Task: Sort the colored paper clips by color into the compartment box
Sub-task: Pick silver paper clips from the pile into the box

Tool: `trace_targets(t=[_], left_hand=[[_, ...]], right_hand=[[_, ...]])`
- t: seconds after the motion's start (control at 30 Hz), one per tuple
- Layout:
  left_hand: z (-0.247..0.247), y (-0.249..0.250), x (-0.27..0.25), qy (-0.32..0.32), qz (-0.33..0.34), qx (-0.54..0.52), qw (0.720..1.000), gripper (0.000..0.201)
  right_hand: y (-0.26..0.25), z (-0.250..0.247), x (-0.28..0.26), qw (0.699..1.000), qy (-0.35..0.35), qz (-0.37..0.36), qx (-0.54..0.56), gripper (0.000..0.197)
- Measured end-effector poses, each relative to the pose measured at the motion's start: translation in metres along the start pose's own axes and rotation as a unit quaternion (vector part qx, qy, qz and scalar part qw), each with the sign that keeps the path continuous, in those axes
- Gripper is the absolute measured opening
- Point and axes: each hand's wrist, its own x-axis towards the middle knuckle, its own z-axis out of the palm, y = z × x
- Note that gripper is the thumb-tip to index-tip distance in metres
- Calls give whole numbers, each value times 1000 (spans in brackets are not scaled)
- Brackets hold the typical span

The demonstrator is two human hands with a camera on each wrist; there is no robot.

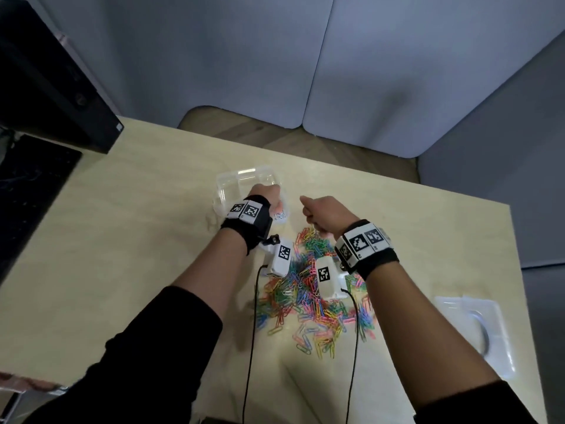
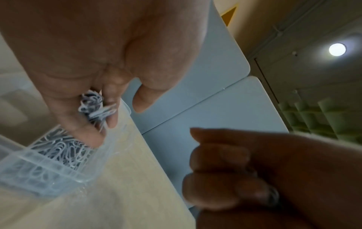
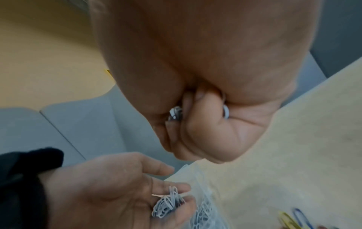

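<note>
My left hand (image 1: 265, 198) hovers over the clear compartment box (image 1: 244, 174), fingers curled round a bunch of white paper clips (image 2: 96, 106). Under that hand (image 2: 111, 120), one compartment (image 2: 39, 173) holds more white clips (image 2: 58, 151). My right hand (image 1: 321, 212) is a fist just right of the box, above the table. Bits of white clips (image 3: 175, 114) stick out of that fist (image 3: 205, 136). The right wrist view also catches my left hand (image 3: 117, 186) with its white clips (image 3: 168, 203). A mixed pile of colored paper clips (image 1: 312, 298) lies beneath both wrists.
A clear lid (image 1: 474, 328) lies near the table's right edge. A dark computer case (image 1: 46, 75) and a keyboard (image 1: 27, 191) stand at the left. Grey partition panels (image 1: 305, 56) rise behind the wooden table (image 1: 137, 240).
</note>
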Motion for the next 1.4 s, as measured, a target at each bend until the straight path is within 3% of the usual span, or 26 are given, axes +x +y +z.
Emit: trace_targets(t=[0.17, 0.3, 0.4, 0.53, 0.6, 0.7, 0.77, 0.87, 0.97, 1.03, 1.2, 1.33, 1.4], left_hand=[[7, -3, 11, 4, 27, 186, 982, 37], [7, -7, 15, -24, 36, 161, 986, 45], [-10, -17, 17, -4, 68, 129, 989, 57], [-42, -35, 9, 40, 113, 45, 992, 27], [-54, -44, -2, 29, 112, -13, 993, 25], [-64, -61, -15, -35, 80, -20, 996, 34], [-65, -76, -20, -79, 55, 8, 995, 36], [-60, -105, -19, -98, 68, 112, 987, 30], [-54, -124, -22, -102, 113, 270, 951, 23], [-48, -132, -29, -128, 131, 283, 941, 16], [-25, -142, -44, -119, 176, 401, 891, 14], [-11, -151, -52, -88, 185, 411, 888, 15], [-4, -154, -56, -77, 189, 429, 880, 14]], right_hand=[[-15, -6, 23, 996, 16, -29, -88, 41], [-21, -2, 47, 990, 2, -24, -141, 31], [-29, 10, 63, 985, -3, -30, -170, 28], [-37, 32, 82, 976, 5, -35, -214, 25], [-39, 41, 88, 964, 16, -38, -262, 21], [-44, 51, 86, 937, 46, -52, -343, 25], [-47, 58, 84, 923, 59, -60, -374, 31], [-48, 68, 82, 918, 58, -64, -387, 19], [-46, 73, 75, 921, 60, -76, -377, 25], [-44, 71, 65, 927, 72, -91, -357, 30], [-2, 39, 25, 932, 142, -171, -287, 32], [65, 28, -15, 955, 102, -106, -259, 17], [93, 39, -30, 957, 105, -90, -254, 20]])
